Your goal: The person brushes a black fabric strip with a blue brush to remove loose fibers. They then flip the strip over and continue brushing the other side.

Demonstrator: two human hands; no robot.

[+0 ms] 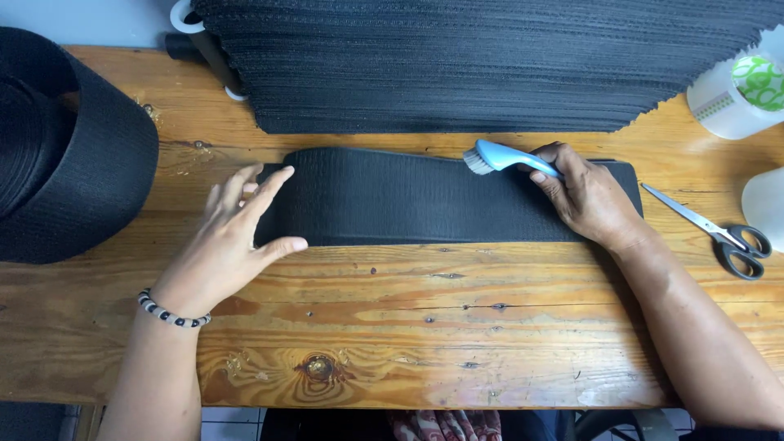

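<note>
Here a black ribbed strip (pixel 433 198) is lying flat across the middle of the wooden bench (pixel 408 327), its long edges running from nine to three o'clock. The right hand (pixel 590 196) is closing around the handle of a light-blue brush (pixel 500 157), whose pale bristles are touching the strip's far edge, toward twelve o'clock. The left hand (pixel 233 241) is resting with fingers spread and flat, its fingertips pressing down the strip's nine-o'clock end while the thumb is lying along the strip's near edge. A beaded bracelet (pixel 171 313) is circling that wrist.

Toward twelve o'clock, just beyond the strip, a tall stack of dark ribbed sheets (pixel 482 61) is sitting, leaving only a thin band of bare wood between the two. At nine o'clock a large roll of black webbing (pixel 69 147) is standing near the strip's end, apart from it. At three o'clock a pair of scissors (pixel 719 233) with dark handles is lying just beyond the strip's right end, and two white plastic containers (pixel 739 94) are standing behind and beside it at the bench's edge. Toward six o'clock a wide stretch of wood is lying open between the strip's near edge and the bench's front edge.
</note>
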